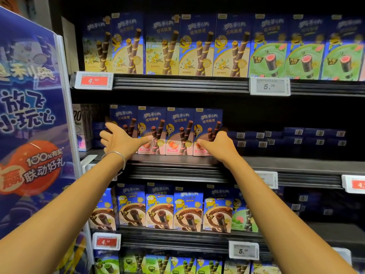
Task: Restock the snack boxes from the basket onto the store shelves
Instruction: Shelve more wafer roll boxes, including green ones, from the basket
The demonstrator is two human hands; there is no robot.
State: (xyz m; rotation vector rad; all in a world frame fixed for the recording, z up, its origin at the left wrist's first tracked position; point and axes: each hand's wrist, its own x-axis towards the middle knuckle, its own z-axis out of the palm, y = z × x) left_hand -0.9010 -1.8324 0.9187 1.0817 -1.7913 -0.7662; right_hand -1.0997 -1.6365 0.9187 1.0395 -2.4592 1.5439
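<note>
Looks like the tail end of a placing step; four strawberry snack boxes (178,133) standing upright in a tight row on the middle shelf (292,165), near the front edge, left of centre; left hand (118,139) spread wide against the left end of the row, thumb lying across the front of the end box, bangle (116,155) on that wrist; right hand (221,145) flat-ish against the right end, thumb pointing in across the last box, fingers mostly hidden behind it, so hard to say more; nothing actually pinched, just sandwiching the row between both palms; probably squaring up or sliding the batch into line. Plenty of gap to the right, only dark flat-lying boxes (286,137) further back there. No basket in shot, so no telling the remaining stock. Next up, presumably: even pressure from both sides to avoid tipping any, a nudge flush with the edge, a gentle let-go, then back down for another batch.
</note>
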